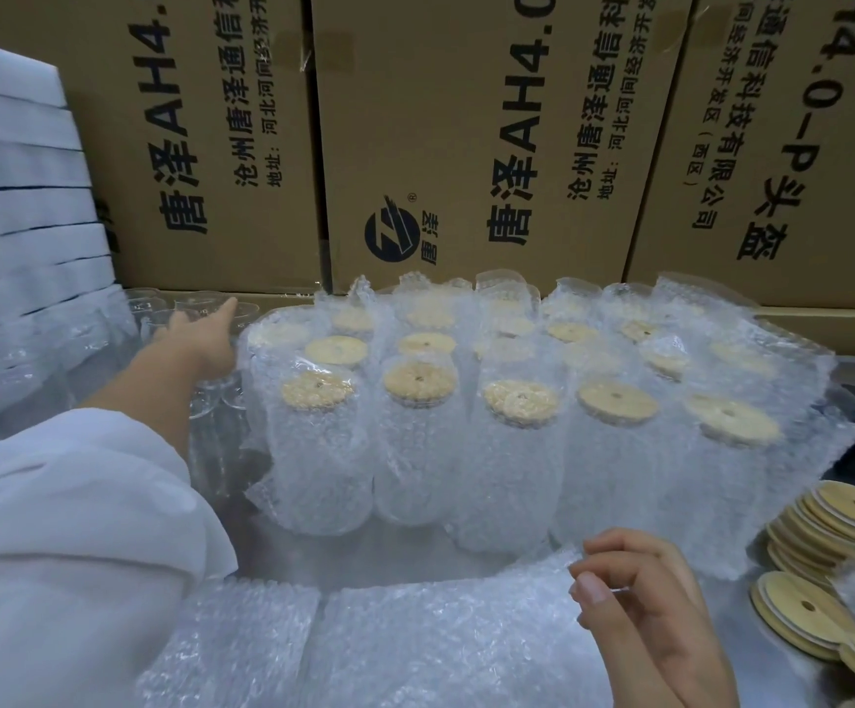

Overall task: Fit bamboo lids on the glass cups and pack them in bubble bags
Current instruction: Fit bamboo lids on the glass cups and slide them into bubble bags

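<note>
- We are stretching our left hand (200,344) out toward the back left, over the bare glass cups (193,306) that are standing there in a cluster. Its fingers (223,309) are lying straight and released, the forefinger pointing across a cup's rim, and they are gripping nothing.
- We are holding our right hand (660,620) low at the near right with its fingers (619,541) curling in. Thumb and forefinger are pinching the raised edge of the top bubble bag (517,585).
- That bag is lying on a flat pile of bubble bags (241,646), which is spreading along the near edge of the metal surface (389,554).
- The packed cups (415,452) are standing upright in rows in the middle of the surface. Each is wearing a bamboo lid inside its own bubble bag, and they are touching their neighbours, just right of the bare cups.
- Loose bamboo lids (834,523) are leaning in an overlapping stack at the right edge, and a few more are lying flat nearer to us, just beside our right hand.
- Our white sleeve (73,528) is covering the left arm down to the forearm.
- Brown cardboard boxes (466,120) with black print are standing behind the cups, and white foam sheets (16,196) are lying stacked at the far left.
</note>
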